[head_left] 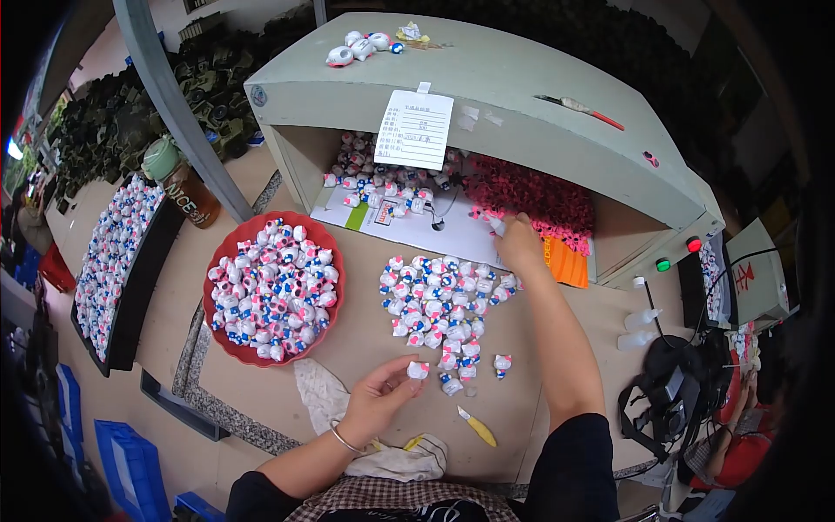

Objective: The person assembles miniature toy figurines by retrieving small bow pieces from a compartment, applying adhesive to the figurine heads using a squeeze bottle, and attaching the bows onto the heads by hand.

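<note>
My left hand [379, 397] is closed, with a small white cat figurine [418, 371] with pink parts pinched between thumb and fingertips. My right hand [519, 245] reaches to the front of the box-like cabinet [635, 143], its fingers closed on a small white bottle [496, 225] whose tip points toward the pink pieces [488, 213]. Most of that bottle is hidden by my fingers. Between my hands, several similar figurines [435, 296] with blue and pink parts lie spread on the table [361, 287]. One figurine [503, 365] stands apart at their right.
A red bowl [337, 261] full of figurines stands at left, beyond it a black tray [130, 335] and a bottle [193, 198]. A dark red heap [531, 196] sits in the cabinet. A yellow-handled knife [478, 427], cloth [320, 391] and clear bottles [639, 329] lie nearby.
</note>
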`<act>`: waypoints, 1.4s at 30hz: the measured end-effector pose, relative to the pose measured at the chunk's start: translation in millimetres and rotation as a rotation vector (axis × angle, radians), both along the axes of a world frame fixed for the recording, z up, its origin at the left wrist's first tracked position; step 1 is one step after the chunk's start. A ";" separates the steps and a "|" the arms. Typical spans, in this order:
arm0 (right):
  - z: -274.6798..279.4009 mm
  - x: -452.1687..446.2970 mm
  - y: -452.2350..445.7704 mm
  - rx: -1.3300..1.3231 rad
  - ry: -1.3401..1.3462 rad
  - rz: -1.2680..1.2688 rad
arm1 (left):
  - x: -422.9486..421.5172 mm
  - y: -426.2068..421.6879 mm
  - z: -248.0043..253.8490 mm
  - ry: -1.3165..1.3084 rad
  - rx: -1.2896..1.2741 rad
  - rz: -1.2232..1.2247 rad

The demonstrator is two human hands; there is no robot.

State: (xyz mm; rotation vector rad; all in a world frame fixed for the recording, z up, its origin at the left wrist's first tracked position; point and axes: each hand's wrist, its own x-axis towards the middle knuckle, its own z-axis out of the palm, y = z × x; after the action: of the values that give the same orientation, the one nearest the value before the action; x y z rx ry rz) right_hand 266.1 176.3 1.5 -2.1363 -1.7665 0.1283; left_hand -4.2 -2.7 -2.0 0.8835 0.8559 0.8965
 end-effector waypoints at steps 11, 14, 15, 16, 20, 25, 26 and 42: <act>52.4 -48.8 -170.1 0.120 0.816 0.176 | -2.1 -0.1 1.2 -0.042 -0.073 -0.082; 43.2 -81.2 -198.7 0.424 0.525 0.518 | 0.8 -1.2 1.2 -0.032 -0.077 -0.113; 39.1 -87.3 -203.6 0.449 0.484 0.554 | 1.9 -2.6 2.0 -0.031 -0.076 -0.118; 33.5 -92.2 -206.8 0.475 0.442 0.593 | 1.9 -4.0 1.5 -0.018 -0.077 -0.132; 20.3 -97.8 -206.8 0.478 0.278 0.753 | 1.1 -6.3 -0.7 -0.018 -0.061 -0.154; 20.9 -97.4 -209.6 0.480 0.096 0.770 | 0.1 -7.1 1.0 -0.057 -0.072 -0.162; 21.2 -97.4 -210.2 0.475 0.066 0.766 | 0.8 -6.5 3.0 -0.071 -0.080 -0.158; 23.8 -94.5 -212.6 -0.192 1.160 0.288 | -1.5 -5.4 3.3 -0.108 -0.088 -0.198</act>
State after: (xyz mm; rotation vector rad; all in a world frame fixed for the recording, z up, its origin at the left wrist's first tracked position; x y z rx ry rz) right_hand 171.6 -36.3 25.4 -1.3293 -1.2897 1.3332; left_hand -5.7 -8.1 1.3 0.8209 0.6963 0.7217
